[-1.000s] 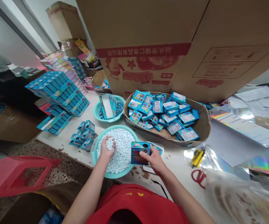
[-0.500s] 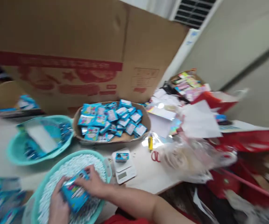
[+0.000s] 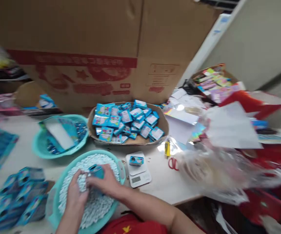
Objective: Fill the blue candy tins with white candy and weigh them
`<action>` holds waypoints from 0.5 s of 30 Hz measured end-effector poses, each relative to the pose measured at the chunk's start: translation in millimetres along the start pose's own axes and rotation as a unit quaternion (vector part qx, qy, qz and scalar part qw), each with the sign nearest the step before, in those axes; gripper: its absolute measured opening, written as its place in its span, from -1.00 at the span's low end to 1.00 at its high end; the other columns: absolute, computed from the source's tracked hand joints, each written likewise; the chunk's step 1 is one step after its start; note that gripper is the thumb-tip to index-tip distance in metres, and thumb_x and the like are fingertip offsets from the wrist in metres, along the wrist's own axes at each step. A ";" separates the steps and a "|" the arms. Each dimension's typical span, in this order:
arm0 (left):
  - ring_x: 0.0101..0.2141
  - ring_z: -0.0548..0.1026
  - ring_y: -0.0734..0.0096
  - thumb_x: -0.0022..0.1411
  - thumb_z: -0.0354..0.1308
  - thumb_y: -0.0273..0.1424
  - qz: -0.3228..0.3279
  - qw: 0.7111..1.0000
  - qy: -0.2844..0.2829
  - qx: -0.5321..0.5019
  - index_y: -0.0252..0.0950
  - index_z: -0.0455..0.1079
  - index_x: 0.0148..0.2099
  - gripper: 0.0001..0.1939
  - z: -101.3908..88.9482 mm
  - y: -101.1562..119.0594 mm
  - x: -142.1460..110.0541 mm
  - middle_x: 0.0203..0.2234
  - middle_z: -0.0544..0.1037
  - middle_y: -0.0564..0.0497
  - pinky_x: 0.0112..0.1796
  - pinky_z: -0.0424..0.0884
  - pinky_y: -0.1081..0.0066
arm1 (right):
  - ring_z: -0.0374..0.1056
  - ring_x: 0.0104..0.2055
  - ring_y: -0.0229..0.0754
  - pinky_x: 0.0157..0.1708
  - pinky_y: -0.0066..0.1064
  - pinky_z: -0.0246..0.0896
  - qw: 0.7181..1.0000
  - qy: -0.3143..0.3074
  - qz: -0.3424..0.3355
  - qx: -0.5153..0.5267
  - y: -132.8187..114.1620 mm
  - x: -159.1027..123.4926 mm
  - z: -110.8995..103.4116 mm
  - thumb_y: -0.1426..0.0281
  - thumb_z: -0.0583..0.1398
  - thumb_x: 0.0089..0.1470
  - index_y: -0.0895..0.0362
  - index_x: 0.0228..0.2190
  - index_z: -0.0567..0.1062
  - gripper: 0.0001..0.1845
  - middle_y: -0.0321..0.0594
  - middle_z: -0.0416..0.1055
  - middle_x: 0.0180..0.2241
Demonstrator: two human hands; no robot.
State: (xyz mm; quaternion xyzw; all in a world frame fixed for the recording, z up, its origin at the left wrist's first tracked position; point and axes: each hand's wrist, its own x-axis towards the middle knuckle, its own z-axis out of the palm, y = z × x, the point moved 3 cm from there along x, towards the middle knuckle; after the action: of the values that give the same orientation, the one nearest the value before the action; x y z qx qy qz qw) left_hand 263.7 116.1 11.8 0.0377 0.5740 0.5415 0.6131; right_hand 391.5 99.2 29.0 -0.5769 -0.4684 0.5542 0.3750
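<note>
A turquoise basin [image 3: 55,208] full of small white candies [image 3: 94,211] stands right in front of me. Over it, my left hand [image 3: 76,193] is cupped round a handful of the candies. My right hand [image 3: 107,180] grips a small blue candy box [image 3: 97,171], tilted, close beside the left fingers. Blur hides whether candies are passing into the box. To the right, another blue box [image 3: 136,160] rests on a white digital scale [image 3: 140,178]. Several blue boxes [image 3: 30,191] stand grouped left of the basin.
Behind the basin, a cut-down cardboard tray [image 3: 130,142] holds many blue boxes. A second turquoise basin [image 3: 39,143] sits at back left. Red scissors [image 3: 173,163], a yellow cutter [image 3: 167,149] and plastic bags [image 3: 199,165] lie to the right. A large carton [image 3: 94,26] rises behind.
My view has swung right. The blue box has moved from the basin's right side to over the candies, beside my left hand. Half a second ago both hands were at the box.
</note>
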 end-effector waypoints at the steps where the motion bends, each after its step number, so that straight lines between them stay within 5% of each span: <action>1: -0.74 0.20 0.60 -0.01 0.08 -0.47 -0.034 0.999 -0.012 -0.036 -0.27 0.13 -0.45 -0.86 2.0 -0.1 -3.3 -0.70 0.24 0.17 -0.75 0.11 0.62 | 0.29 -0.05 -0.04 0.00 -0.19 0.16 0.999 0.009 -0.030 0.017 -2.1 -0.1 -10.2 0.20 0.30 -0.16 0.10 -0.17 0.48 -0.54 -0.20 0.41 -0.12; 4: -0.74 0.19 0.61 0.09 0.00 -0.47 -0.077 0.988 -0.019 -0.130 -0.27 0.12 -0.46 -0.88 2.5 5.3 -16.1 -0.72 0.22 0.14 -0.76 0.03 0.66 | 0.33 -0.15 -0.04 -0.06 -0.21 0.18 0.996 -0.021 -0.079 0.023 -3.7 0.2 -35.2 0.25 0.28 -0.16 0.11 -0.26 0.52 -0.65 -0.21 0.44 -0.25; 7: -0.74 0.20 0.61 0.11 0.03 -0.43 -0.044 0.983 -0.027 -0.178 -0.27 0.15 -0.46 -0.87 3.1 15.9 -29.1 -0.71 0.21 0.15 -0.75 0.02 0.65 | 0.34 -0.14 -0.01 -0.06 -0.20 0.18 0.993 -0.027 -0.112 -0.006 -1.7 0.7 -45.7 0.23 0.30 -0.16 0.10 -0.25 0.51 -0.63 -0.16 0.45 -0.23; 15: -0.60 0.41 0.44 -0.05 0.23 -0.27 0.151 0.972 0.014 -0.180 -0.29 0.20 -0.53 -0.72 7.4 31.3 -44.4 -0.71 0.31 0.13 -0.54 0.32 0.46 | 0.34 -0.11 0.00 -0.10 -0.20 0.20 0.966 -0.116 -0.194 -0.124 -4.9 -4.2 -8.2 0.40 0.28 -0.12 0.06 -0.20 0.47 -0.65 -0.18 0.46 -0.20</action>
State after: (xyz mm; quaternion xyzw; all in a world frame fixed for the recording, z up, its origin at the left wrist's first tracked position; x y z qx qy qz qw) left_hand 260.6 101.8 64.6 0.0055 0.4629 0.7230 0.5128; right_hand 399.3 97.3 35.7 -0.4488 -0.6769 0.4713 0.3439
